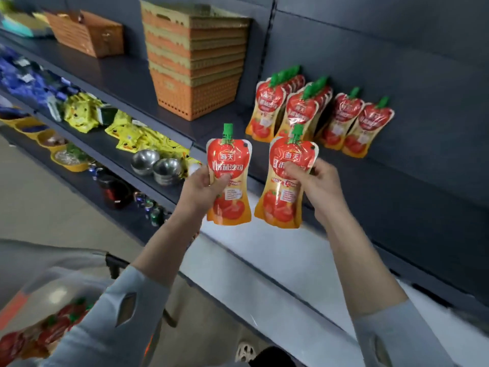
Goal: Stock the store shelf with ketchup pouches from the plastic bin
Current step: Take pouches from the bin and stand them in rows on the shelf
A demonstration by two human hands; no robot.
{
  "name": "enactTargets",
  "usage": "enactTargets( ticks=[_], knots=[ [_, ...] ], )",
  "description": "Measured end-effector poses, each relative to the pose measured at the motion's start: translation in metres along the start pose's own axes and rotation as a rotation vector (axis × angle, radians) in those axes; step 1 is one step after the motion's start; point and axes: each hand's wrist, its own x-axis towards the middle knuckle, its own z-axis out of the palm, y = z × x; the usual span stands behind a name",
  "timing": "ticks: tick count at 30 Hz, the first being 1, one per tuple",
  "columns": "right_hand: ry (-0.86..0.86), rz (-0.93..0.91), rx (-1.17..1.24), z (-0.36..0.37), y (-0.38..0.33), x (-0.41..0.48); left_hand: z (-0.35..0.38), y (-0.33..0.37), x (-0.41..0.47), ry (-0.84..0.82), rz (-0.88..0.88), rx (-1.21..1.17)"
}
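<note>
Dark shelf already carries leaning pouch rows; your left hand and right hand each grip one ketchup pouch. Nudge the rows and they'll likely topple.

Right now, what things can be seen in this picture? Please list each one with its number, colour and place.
held ketchup pouches: two, red and orange with green caps, one in the left hand, one in the right
shelved ketchup pouches: four rows, exact count unclear, same colours, standing on the dark shelf
orange baskets: one nested stack, on that shelf, left of the pouches
brown basket: one, far left
yellow packets: several, on the shelf below
metal bowls: two or more, silver, beside the packets
plastic bin: one, holding more pouches, bottom left, blurred
left hand, right hand: raised before the shelf
</note>
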Motion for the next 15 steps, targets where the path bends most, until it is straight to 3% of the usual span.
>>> enactTargets(
  ticks=[8, 15],
  knots=[
    [0.186, 0.024, -0.145, -0.119, -0.012, 0.092, 0.092, 0.033, 0.051, -0.1, 0.074, -0.022],
    [0.263, 0.087, -0.09, -0.149, 0.018, 0.174, 0.133, 0.03, 0.09, -0.097, 0.065, -0.008]
  ],
)
